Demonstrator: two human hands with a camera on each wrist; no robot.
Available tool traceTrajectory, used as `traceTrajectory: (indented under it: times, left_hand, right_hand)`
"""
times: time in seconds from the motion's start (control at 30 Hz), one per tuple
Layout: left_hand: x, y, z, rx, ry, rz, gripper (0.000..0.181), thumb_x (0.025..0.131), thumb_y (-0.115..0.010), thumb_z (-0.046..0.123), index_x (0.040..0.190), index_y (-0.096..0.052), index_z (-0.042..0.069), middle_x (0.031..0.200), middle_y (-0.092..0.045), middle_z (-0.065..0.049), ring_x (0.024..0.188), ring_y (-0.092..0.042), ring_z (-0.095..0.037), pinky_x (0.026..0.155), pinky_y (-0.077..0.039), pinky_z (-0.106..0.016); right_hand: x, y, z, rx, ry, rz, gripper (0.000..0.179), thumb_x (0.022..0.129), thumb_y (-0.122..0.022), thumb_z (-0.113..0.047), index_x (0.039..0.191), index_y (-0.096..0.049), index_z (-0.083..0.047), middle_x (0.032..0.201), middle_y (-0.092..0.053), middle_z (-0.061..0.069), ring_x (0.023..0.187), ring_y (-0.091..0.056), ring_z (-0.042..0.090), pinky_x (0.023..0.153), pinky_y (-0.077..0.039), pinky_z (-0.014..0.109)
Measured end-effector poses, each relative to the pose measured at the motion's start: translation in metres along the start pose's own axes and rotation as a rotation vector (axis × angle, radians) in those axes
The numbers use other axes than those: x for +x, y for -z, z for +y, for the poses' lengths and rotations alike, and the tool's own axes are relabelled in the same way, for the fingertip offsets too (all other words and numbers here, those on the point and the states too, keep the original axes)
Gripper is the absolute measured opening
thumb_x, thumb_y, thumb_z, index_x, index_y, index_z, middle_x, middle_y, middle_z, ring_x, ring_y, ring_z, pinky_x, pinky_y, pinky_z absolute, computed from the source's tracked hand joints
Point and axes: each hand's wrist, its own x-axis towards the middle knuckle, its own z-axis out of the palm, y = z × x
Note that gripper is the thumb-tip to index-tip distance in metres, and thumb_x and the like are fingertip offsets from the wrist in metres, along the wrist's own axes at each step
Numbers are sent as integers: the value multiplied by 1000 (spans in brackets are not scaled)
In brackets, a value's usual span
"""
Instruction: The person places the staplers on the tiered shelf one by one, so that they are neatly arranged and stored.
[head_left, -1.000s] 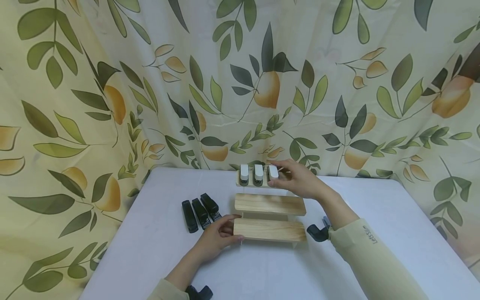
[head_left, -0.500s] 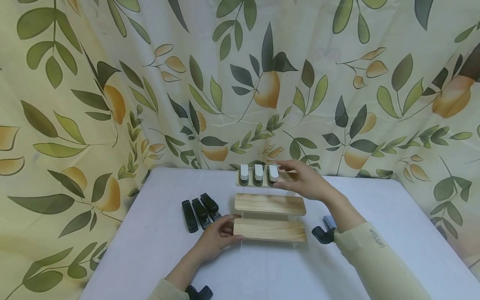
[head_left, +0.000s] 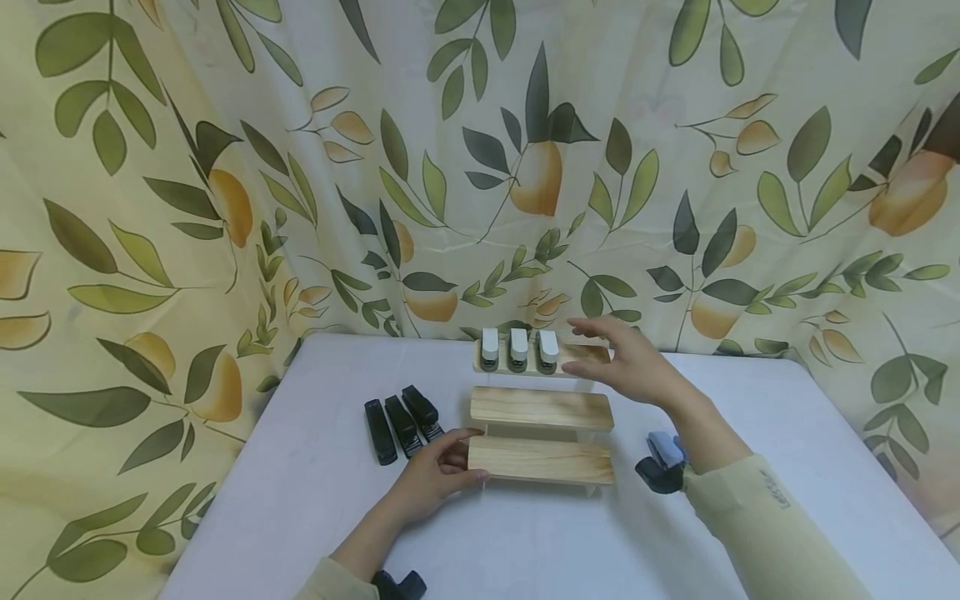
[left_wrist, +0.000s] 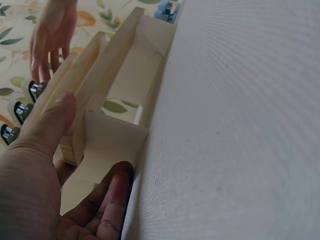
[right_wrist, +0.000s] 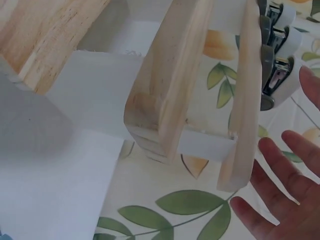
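A tiered wooden stand (head_left: 540, 461) with three plank steps on white supports stands on the table. On its back step, three white-topped staplers (head_left: 518, 348) sit side by side toward the left. My left hand (head_left: 431, 479) holds the left end of the front step; in the left wrist view its thumb (left_wrist: 62, 112) lies against the wood. Beside the rightmost white stapler (right_wrist: 285, 77), my right hand (head_left: 630, 362) hovers by the right part of the back step, fingers spread and holding nothing.
Three black staplers (head_left: 402, 425) lie left of the stand, near my left hand. Light blue staplers or similar objects (head_left: 663, 450) lie right of it, partly hidden by the right wrist's camera mount (head_left: 660, 477). A leaf-patterned curtain (head_left: 480, 167) hangs behind the white table (head_left: 525, 550).
My right hand has let go of the rightmost white stapler and moved to the right, its fingers spreading. The stapler stays on the back step. My left hand has not moved.
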Motion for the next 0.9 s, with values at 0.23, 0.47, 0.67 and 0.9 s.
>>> traceTrajectory:
  times: [0.23, 0.47, 0.67, 0.9]
  left_hand:
    - [0, 0, 0, -1, 1, -1, 60, 87, -83, 43, 141, -58, 41, 120, -66, -2, 102, -68, -16, 87, -57, -22]
    - [0, 0, 1, 4, -1, 0, 60, 87, -83, 43, 141, -58, 41, 121, -66, -2, 103, -68, -16, 87, -57, -23]
    - [-1, 0, 1, -1, 9, 5, 60, 87, -83, 43, 141, -58, 42, 121, -66, -2, 103, -68, -16, 87, -57, -23]
    - [-1, 0, 2, -5, 8, 1, 59, 87, -83, 43, 141, -58, 41, 121, -66, -1, 103, -68, -16, 87, -57, -23]
  right_hand:
    - [-7, 5, 1, -33, -9, 39, 74, 91, -79, -44, 152, -49, -13, 145, -60, 11, 138, -51, 36, 116, -36, 66]
    - [-12, 10, 3, -16, -8, 59, 73, 91, -80, -42, 152, -50, -13, 149, -56, 11, 136, -50, 36, 115, -37, 66]
    - [-17, 13, 7, -22, -1, 76, 71, 92, -80, -39, 150, -51, -12, 145, -58, 12, 133, -52, 36, 112, -41, 62]
    - [-23, 20, 12, -34, -8, 76, 70, 92, -80, -38, 150, -51, -9, 147, -57, 15, 137, -51, 43, 113, -39, 67]
